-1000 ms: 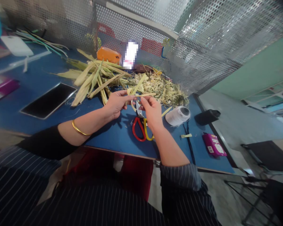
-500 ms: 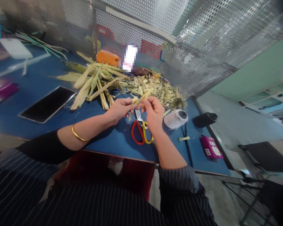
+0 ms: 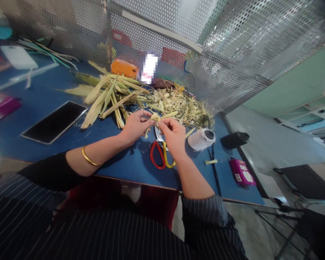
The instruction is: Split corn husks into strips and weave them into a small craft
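Note:
Between my hands is a folded pale corn husk strip (image 3: 155, 117), one end sticking out to the right. My left hand (image 3: 137, 126) pinches its left side, and a short tail of husk hangs below the fingers. My right hand (image 3: 173, 133) pinches it from the right, fingertips close to the left ones. Just under the hands lie scissors (image 3: 157, 155) with one red and one yellow handle, partly covered by my right hand. A spool of white thread (image 3: 202, 139) lies right of my right hand. Dried corn husks (image 3: 97, 94) are heaped behind my left hand.
Shredded husk scraps (image 3: 178, 103) pile up before a perforated metal screen (image 3: 157, 32). A black phone (image 3: 54, 122) lies left. An orange pack (image 3: 124, 68) stands behind the husks. Rightward are a black spool (image 3: 234, 140), black cord (image 3: 216, 177) and a purple pack (image 3: 242, 172) by the table edge.
Both hands keep their pinch while the husk strip is turned and folded over between the fingertips. Its loose end swung upward and now points right. The scissors stay in place on the table.

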Motion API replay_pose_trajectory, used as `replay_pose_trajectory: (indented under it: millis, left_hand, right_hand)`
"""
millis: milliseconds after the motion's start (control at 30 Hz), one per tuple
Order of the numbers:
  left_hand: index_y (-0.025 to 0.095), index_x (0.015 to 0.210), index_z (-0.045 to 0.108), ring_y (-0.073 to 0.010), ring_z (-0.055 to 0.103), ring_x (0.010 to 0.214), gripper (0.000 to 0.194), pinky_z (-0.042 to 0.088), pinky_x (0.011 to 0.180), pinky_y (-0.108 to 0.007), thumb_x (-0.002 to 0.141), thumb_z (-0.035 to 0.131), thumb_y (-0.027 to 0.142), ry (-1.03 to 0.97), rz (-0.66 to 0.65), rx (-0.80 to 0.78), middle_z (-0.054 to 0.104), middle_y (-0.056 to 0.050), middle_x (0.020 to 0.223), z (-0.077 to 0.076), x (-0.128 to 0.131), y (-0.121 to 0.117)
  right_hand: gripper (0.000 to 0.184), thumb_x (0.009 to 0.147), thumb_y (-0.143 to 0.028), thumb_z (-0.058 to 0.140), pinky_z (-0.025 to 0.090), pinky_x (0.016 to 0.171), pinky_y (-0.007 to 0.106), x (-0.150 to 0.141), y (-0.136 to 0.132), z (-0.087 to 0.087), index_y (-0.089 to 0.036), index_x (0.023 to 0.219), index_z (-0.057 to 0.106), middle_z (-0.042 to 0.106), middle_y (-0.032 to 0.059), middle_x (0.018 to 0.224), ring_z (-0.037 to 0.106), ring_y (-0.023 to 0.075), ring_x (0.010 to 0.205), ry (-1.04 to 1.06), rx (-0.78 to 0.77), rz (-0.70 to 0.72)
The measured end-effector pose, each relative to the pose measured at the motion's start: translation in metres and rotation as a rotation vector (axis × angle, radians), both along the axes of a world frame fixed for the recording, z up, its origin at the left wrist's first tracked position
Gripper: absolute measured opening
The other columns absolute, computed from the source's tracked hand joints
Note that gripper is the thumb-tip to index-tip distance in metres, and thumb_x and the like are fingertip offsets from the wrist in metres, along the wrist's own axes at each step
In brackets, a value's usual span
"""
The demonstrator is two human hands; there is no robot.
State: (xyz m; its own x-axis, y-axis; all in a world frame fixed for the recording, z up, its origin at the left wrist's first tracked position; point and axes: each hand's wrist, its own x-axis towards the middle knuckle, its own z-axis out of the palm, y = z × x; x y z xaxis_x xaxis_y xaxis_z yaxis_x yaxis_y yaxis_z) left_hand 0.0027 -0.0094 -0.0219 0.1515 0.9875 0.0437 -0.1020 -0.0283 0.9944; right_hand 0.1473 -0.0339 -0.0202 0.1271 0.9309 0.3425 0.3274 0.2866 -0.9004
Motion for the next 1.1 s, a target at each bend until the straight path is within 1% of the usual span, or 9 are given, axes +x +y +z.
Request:
replay_pose_trajectory:
  millis: [67,167,400,533,667,800,933,1033,1100]
  left_hand:
    - [0.015,0.09,0.06,-0.0075,0.052,0.046,0.018,0.033,0.036,-0.017,0.075,0.071,0.018,0.024,0.007,0.021,0.059,0.002,0.059,-0.001,0.0,0.0]
    - [0.015,0.085,0.059,-0.007,0.05,0.042,0.015,0.033,0.035,-0.017,0.076,0.07,0.016,0.045,0.016,0.026,0.058,0.002,0.055,0.0,0.001,-0.001]
    - [0.014,0.084,0.059,-0.0077,0.052,0.045,0.018,0.034,0.035,-0.017,0.073,0.073,0.018,0.024,0.021,-0.007,0.059,0.002,0.057,-0.002,0.002,0.0]
    - [0.014,0.083,0.059,-0.008,0.052,0.045,0.017,0.034,0.035,-0.018,0.073,0.072,0.019,0.054,0.019,0.036,0.06,0.001,0.059,-0.005,0.003,0.001]
    - [0.013,0.08,0.06,-0.0074,0.053,0.048,0.013,0.04,0.042,-0.019,0.073,0.069,0.017,0.085,0.038,0.088,0.063,0.0,0.063,-0.006,0.003,0.0]
    - [0.013,0.08,0.062,-0.0082,0.057,0.055,0.012,0.045,0.052,-0.019,0.07,0.068,0.017,0.126,0.032,0.17,0.066,-0.001,0.069,-0.006,0.003,0.0]
    - [0.013,0.079,0.063,-0.009,0.058,0.055,0.012,0.046,0.055,-0.021,0.07,0.067,0.018,0.165,0.003,0.211,0.068,-0.002,0.07,-0.008,0.002,0.0]
    - [0.012,0.081,0.064,-0.0105,0.059,0.056,0.013,0.046,0.055,-0.022,0.072,0.066,0.022,0.235,-0.055,0.258,0.067,-0.002,0.069,-0.009,0.001,-0.002]
    - [0.013,0.083,0.067,-0.0127,0.061,0.063,0.014,0.046,0.058,-0.022,0.074,0.064,0.023,0.312,-0.074,0.324,0.069,-0.003,0.071,-0.01,0.0,-0.003]
  right_hand:
    - [0.013,0.077,-0.033,0.065,0.041,0.053,0.024,0.0,0.001,-0.001,-0.02,0.075,0.063,0.059,-0.0034,0.063,0.05,0.0104,0.053,0.037,-0.011,0.002]
    - [0.012,0.078,-0.031,0.062,0.04,0.053,0.024,0.0,0.002,-0.002,-0.02,0.073,0.063,0.056,-0.0042,0.06,0.049,0.0096,0.052,0.027,-0.007,0.029]
    - [0.013,0.079,-0.028,0.059,0.04,0.053,0.024,0.003,0.004,-0.006,-0.02,0.07,0.063,0.056,-0.0037,0.061,0.05,0.01,0.053,-0.025,-0.054,0.078]
    - [0.013,0.079,-0.029,0.06,0.04,0.053,0.025,0.005,0.004,-0.006,-0.019,0.071,0.063,0.057,-0.0031,0.06,0.051,0.0106,0.051,-0.063,-0.067,0.061]
    - [0.012,0.078,-0.031,0.063,0.042,0.054,0.026,0.004,0.003,-0.004,-0.02,0.073,0.062,0.059,-0.0029,0.061,0.052,0.0113,0.051,-0.134,-0.064,0.009]
    - [0.016,0.076,-0.031,0.065,0.044,0.058,0.027,0.005,0.004,-0.005,-0.022,0.083,0.055,0.06,-0.0036,0.066,0.056,0.013,0.058,-0.152,-0.015,-0.039]
    - [0.018,0.079,-0.033,0.064,0.044,0.062,0.027,0.007,0.004,-0.005,-0.023,0.089,0.053,0.062,-0.0027,0.071,0.059,0.0142,0.065,-0.223,0.051,-0.049]
    - [0.019,0.079,-0.035,0.064,0.043,0.06,0.027,0.007,0.002,-0.003,-0.023,0.091,0.056,0.062,-0.0033,0.07,0.058,0.0133,0.061,-0.235,0.053,-0.053]
    - [0.017,0.08,-0.037,0.063,0.042,0.056,0.026,0.006,0.002,-0.001,-0.022,0.088,0.06,0.06,-0.0038,0.065,0.055,0.012,0.054,-0.225,0.009,-0.021]
